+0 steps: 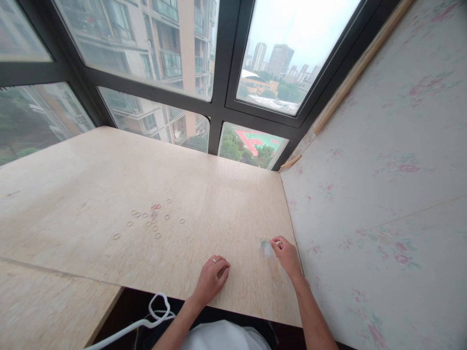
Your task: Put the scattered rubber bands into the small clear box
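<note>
My right hand (286,255) rests near the table's right edge, its fingertips pinched on a small clear plastic bag (265,248) with something green inside. My left hand (213,277) lies on the table near the front edge with its fingers curled under; a ring shows on one finger, and nothing shows in the hand. Several small rubber bands (153,217), tan and a few reddish, lie scattered on the pale wooden table (219,204), well ahead and to the left of both hands.
A floral-papered wall (383,184) runs along the table's right side. Large dark-framed windows (219,97) stand behind the table. A second board (47,306) adjoins at the front left. A white cable loop (158,311) hangs below the front edge.
</note>
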Available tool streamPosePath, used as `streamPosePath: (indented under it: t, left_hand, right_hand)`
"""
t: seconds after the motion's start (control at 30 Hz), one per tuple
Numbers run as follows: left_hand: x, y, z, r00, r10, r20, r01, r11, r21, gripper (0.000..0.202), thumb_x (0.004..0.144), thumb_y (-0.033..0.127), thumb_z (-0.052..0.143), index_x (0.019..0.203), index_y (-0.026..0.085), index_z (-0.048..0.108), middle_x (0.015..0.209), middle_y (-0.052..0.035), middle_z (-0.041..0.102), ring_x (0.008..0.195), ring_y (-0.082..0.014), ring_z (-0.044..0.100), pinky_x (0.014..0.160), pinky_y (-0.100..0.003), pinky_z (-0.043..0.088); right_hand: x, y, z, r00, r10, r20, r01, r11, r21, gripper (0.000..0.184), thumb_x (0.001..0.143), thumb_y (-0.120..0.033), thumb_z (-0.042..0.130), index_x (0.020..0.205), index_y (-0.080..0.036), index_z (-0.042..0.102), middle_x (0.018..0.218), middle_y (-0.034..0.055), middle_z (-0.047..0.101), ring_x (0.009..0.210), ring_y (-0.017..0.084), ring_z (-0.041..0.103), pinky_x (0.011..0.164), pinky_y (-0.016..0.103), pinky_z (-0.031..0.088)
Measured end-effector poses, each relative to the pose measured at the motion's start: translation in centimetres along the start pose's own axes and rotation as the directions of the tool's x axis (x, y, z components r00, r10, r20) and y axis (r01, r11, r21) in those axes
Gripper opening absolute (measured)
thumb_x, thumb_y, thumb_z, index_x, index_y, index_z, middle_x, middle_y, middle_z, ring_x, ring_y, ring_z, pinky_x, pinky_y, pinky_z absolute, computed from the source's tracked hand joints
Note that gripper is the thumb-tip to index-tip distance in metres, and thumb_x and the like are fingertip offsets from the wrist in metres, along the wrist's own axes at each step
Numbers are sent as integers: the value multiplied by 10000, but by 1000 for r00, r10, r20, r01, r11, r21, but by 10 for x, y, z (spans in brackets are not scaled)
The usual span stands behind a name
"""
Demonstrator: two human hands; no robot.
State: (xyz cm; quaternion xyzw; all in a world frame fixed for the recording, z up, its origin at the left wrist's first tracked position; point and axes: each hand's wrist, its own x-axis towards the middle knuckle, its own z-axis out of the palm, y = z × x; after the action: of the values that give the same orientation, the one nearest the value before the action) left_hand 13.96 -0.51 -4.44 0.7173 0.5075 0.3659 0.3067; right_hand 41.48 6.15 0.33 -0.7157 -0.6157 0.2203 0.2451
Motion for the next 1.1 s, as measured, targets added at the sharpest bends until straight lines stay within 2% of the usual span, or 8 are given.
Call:
streamPosePath:
  t: [0.2,0.43,0.57,0.73,0.87,0.93,1.0,1.1]
  left_hand:
    - [-1,0,0,1000,-5,10,5,1000,-4,139,856,147,490,839,187,622,857,-62,641,831,-186,583,747,-324,475]
    - [-6,-1,-11,998,-66,8,67,993,-101,130,830,133,519,846,192,634,882,-51,660,843,-168,596,769,-300,481]
    - [-4,-18,-38,960,-242,-138,220,962,-159,149,845,221,505,820,180,646,797,-46,675,717,-158,614,657,-270,490]
    - [4,-61,-114,735,-478,-481,408,878,-250,257,809,381,549,842,160,677,813,-63,707,744,-189,651,690,-288,513]
    - [14,-99,-190,498,-502,-707,546,815,-194,305,796,389,533,894,142,682,838,-67,710,751,-194,651,687,-279,509]
    - [20,-115,-220,447,-474,-758,689,724,-47,305,833,330,470,965,146,676,915,-70,706,790,-187,650,728,-279,501]
    - [28,-128,-241,547,-488,-680,790,569,228,322,844,265,439,1043,160,669,983,-73,688,860,-190,642,771,-283,489]
    - [40,-140,-256,649,-510,-565,756,521,398,312,801,225,496,1038,188,694,1020,-77,655,925,-202,623,773,-270,474]
  right_hand:
    - [-22,-2,4,1000,-17,-24,18,998,62,323,837,-498,488,750,-204,590,448,-75,338,421,116,334,450,234,228]
    - [-66,-11,58,970,-164,178,135,977,168,348,868,-514,477,779,-216,633,457,-59,347,433,135,381,455,241,275]
    - [-83,-6,80,952,-205,226,186,977,103,368,862,-534,459,783,-242,668,461,-31,466,440,160,484,467,248,352]
    - [-90,1,87,962,-208,175,210,978,8,487,865,-627,383,805,-253,688,485,-26,546,448,153,547,475,225,407]
    - [-87,4,92,966,-232,113,242,967,-80,533,858,-667,346,806,-269,696,509,-22,604,456,156,594,447,218,407]
    - [-85,6,95,964,-244,106,257,957,-136,535,861,-667,335,816,-280,703,534,-19,635,471,165,621,437,221,411]
    - [-84,9,99,963,-254,93,268,945,-189,536,866,-659,326,835,-288,712,561,-15,660,487,175,641,434,227,419]
    - [-83,17,104,961,-265,73,275,929,-246,519,869,-645,340,865,-294,721,589,-13,681,507,187,659,434,234,430]
